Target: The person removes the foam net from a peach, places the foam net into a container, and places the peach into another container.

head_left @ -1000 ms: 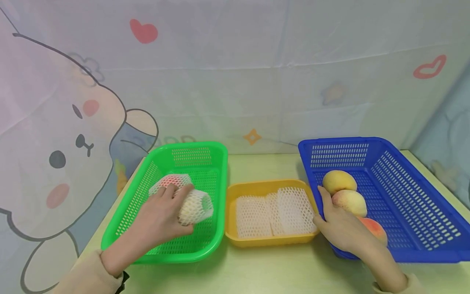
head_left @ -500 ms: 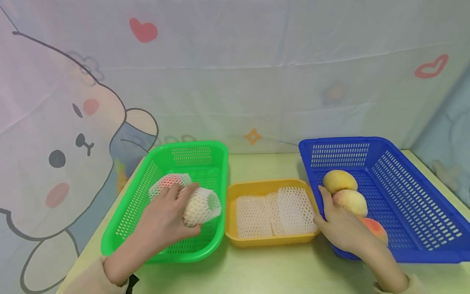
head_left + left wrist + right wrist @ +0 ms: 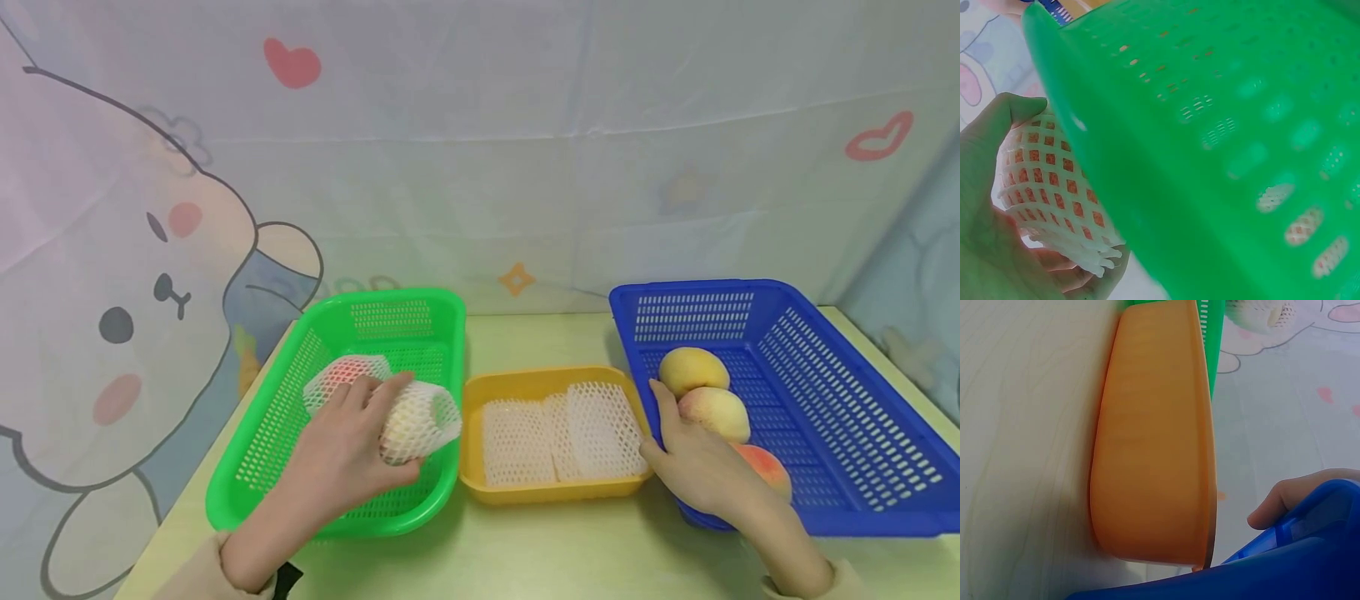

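My left hand (image 3: 345,450) holds a pale peach in a white foam net sleeve (image 3: 420,421) over the front of the green basket (image 3: 450,492). Part of the sleeve sticks out past the fruit at the right. In the left wrist view, fingers and thumb curve round the netted peach (image 3: 1047,181), partly covered by the basket wall. Another netted peach (image 3: 322,387), reddish, sits in the green basket behind that hand. My right hand (image 3: 697,467) holds the left rim of the blue basket (image 3: 630,333), its thumb outside. Beside it lie three bare peaches (image 3: 716,414).
Between the two baskets stands a yellow tray (image 3: 543,496) with several flat white foam net sleeves (image 3: 517,442). All three containers rest on a pale wooden table (image 3: 540,550). A printed cloth (image 3: 465,183) hangs behind.
My left hand has moved a little to the right with the netted peach, away from the other netted one. The right hand stays on the blue basket's rim.
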Motion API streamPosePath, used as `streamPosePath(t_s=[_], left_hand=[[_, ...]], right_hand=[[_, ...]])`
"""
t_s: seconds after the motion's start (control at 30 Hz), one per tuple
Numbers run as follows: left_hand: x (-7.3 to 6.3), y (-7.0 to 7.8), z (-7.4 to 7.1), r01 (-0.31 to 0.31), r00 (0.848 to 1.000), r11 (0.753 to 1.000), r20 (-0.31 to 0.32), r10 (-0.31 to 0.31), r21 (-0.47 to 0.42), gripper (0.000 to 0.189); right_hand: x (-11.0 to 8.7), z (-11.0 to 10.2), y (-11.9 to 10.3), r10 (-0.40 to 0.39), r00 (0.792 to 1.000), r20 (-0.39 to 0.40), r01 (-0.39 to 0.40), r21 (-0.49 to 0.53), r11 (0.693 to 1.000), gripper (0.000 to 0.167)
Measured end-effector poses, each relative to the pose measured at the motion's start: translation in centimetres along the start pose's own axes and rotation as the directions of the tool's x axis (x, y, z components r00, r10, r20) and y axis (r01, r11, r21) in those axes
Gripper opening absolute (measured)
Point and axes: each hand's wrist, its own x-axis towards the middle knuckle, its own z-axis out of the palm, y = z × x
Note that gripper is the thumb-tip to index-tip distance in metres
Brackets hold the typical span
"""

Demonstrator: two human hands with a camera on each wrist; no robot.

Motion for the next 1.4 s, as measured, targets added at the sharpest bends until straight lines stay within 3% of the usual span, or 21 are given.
streamPosePath(t_s=[0.53, 0.97, 1.4], left_hand=[[0.2, 1.3, 0.0, 0.052, 0.998, 0.997, -0.040, -0.055, -0.063, 0.086], [0.7, 2.4, -0.1, 0.030, 0.995, 0.992, -0.096, -0.042, -0.124, 0.083], [1.1, 3.0, 0.0, 0.031, 0.997, 0.989, -0.069, -0.042, -0.148, 0.086]], right_hand=[[0.0, 0.0, -0.1, -0.011, 1.000, -0.018, 0.011, -0.001, 1.000, 0.074], [0.0, 0.0, 0.0, -0.006, 1.000, -0.014, 0.006, 0.000, 1.000, 0.074], [-0.1, -0.1, -0.1, 0.007, 1.000, 0.014, -0.007, 0.011, 1.000, 0.075]])
